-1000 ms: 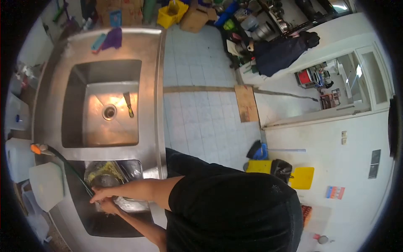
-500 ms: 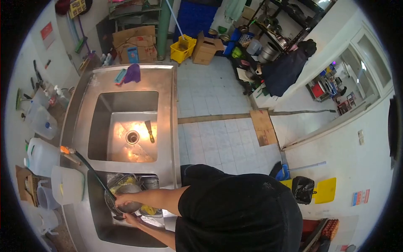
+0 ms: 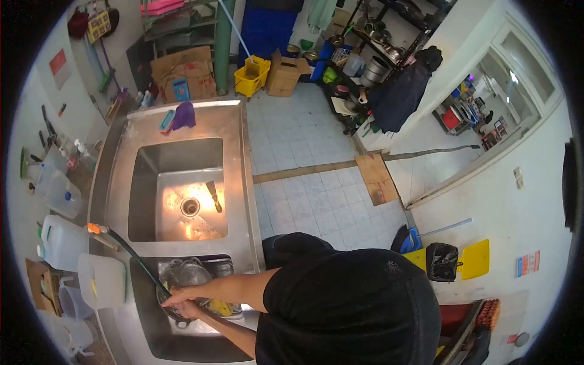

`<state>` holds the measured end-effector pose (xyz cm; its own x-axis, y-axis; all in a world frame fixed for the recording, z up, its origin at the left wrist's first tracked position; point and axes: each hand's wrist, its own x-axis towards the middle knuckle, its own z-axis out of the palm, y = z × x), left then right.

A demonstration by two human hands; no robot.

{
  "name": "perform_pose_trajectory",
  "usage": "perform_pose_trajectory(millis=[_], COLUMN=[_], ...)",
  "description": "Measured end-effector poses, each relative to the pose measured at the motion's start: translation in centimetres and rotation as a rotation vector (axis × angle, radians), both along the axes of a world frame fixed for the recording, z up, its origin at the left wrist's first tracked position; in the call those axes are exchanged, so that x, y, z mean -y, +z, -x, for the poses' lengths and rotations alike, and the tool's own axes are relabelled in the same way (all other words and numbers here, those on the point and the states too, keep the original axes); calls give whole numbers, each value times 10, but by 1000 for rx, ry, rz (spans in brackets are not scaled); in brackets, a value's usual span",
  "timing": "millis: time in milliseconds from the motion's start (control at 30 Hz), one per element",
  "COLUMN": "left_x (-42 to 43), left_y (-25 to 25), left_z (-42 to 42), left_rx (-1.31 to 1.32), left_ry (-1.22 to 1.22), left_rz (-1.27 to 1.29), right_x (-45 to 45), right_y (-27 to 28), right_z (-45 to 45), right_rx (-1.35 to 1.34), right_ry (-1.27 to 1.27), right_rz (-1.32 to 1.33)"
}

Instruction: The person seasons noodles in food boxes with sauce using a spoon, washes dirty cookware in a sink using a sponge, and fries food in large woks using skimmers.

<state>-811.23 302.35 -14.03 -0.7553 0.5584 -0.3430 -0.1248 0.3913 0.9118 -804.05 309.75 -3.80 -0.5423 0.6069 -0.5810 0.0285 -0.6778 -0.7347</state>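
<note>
Two bare hands noted, both over the lower basin point(image 3: 152, 340), lower left of the frame. My right hand point(image 3: 176, 296): fingers closed around the lower end of the green hose point(image 3: 131, 250). My left hand point(image 3: 193, 311): just below and beside the right, narrow, the two touching or nearly so; I cannot tell what its fingers grip.

Hose: runs from an orange fitting point(image 3: 93, 228) at the left rim of the sink, down and across to my right hand.

Pot point(image 3: 188, 272): round, metal, in the lower basin, partly hidden by my hands and right forearm; one loop handle shows below my left hand. Yellow matter point(image 3: 220, 307), not identified, lies right of the pot, close by my forearms.

Upper basin point(image 3: 146, 182): drain point(image 3: 190, 207) near the middle of its floor; scraper point(image 3: 214, 196) lying to the right of it. Steel top, upper left: purple cloth point(image 3: 183, 115) beside a light blue sponge point(image 3: 166, 120).

White tub point(image 3: 101, 281): at the left edge of the sink, below the orange fitting. Yellow bucket point(image 3: 252, 77): on the tiles, top centre, beside a cardboard box point(image 3: 283, 74)
</note>
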Motion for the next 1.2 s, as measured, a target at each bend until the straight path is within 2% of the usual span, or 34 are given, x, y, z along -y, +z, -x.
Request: perform_pose_trajectory(millis=[233,333,467,500,533,567,600,633,667,700,733,767,800,833,867,900,933,967,1067,1200], left_x=[24,52,68,65,54,48,42,43,49,44,50,51,54,63,69,74,77,82,92,92], left_y=[72,82,88,128,119,106,122,132,131,78,133,134,146,143,152,164,164,171,192,237], left_z=[-20,-16,5,-13,-5,3,-9,-13,-12,3,-15,-16,-12,-6,1,6,10,17,28,21], left_rx=[-601,-767,-1057,-1029,-1040,-1113,-1082,-993,-992,-1129,-1121,-1078,-1070,-1063,-1025,-974,-923,-888,-812,-805], left_ry=[-83,-83,-214,-239,-310,-433,-424,-421,-464,-323,-357,-274,-327,-215,-218,-145,-69,4,153,261], left_rz=[318,409,384,317,312,247,229,100,51,86,116,194,359,207,336,341,352,320,206,75], right_x=[10,16,19,21,21,11,9,10,1,-17,5,-15,-24,-24,-24,-37,-56,-44,-36,-10], right_y=[-17,-16,-8,-4,-1,-46,-51,-64,-58,-108,2,9,-13,-22,-29,-46,-91,-35,-9,37], right_z=[23,26,36,38,40,41,30,12,4,32,-29,-46,-37,-32,-31,-33,-46,-58,-71,-71], right_rx=[86,181,322,382,436,128,-250,-344,-309,-465,-200,-119,-66,-15,20,392,533,607,861,413], right_ry=[23,-13,-164,-170,-164,0,163,154,348,169,300,371,333,210,53,170,199,291,554,493], right_rz=[-38,-84,-241,-309,-379,-598,-733,-1145,-1334,-1378,-1444,-1213,-832,-403,-101,-456,-650,-640,-1041,-1021])
